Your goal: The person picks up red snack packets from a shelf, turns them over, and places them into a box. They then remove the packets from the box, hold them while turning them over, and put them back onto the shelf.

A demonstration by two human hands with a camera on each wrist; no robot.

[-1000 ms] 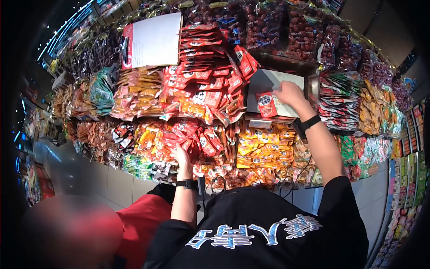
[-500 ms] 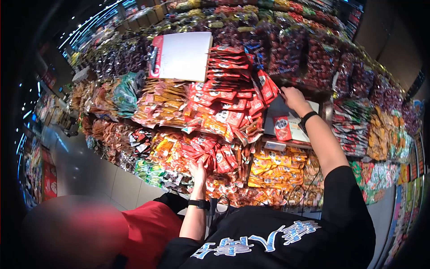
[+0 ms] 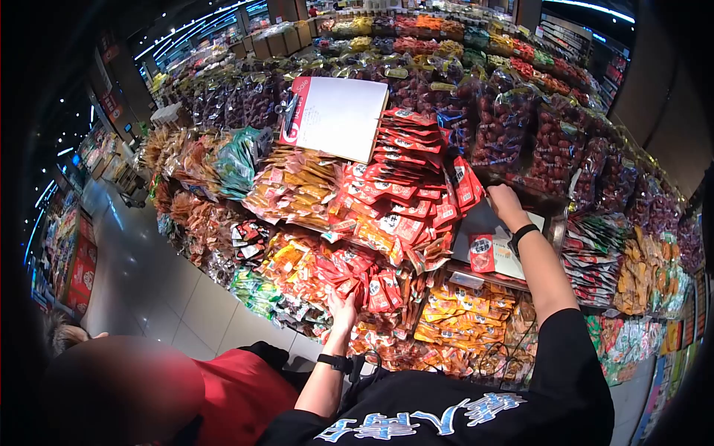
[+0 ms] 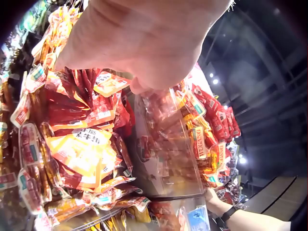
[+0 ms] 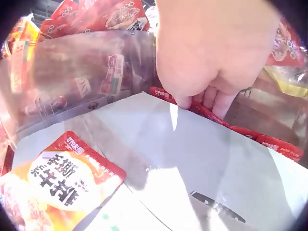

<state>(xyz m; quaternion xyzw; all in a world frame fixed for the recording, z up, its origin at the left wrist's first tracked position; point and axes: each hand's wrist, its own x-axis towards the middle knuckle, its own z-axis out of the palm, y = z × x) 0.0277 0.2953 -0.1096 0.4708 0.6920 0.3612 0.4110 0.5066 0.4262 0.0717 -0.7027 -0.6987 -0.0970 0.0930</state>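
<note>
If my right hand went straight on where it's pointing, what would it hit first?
Your right hand would probably meet the row of red packets at its fingers; whether they already touch is unclear.

Through the right wrist feed I read 手撕素牛排 on a red packet, with a logo beginning 好味. My left wrist view gives "WUGANG" on another packet; my head view shows "Sale" on the white board's red strip. The lettering across the black shirt I can't fully read.
</note>
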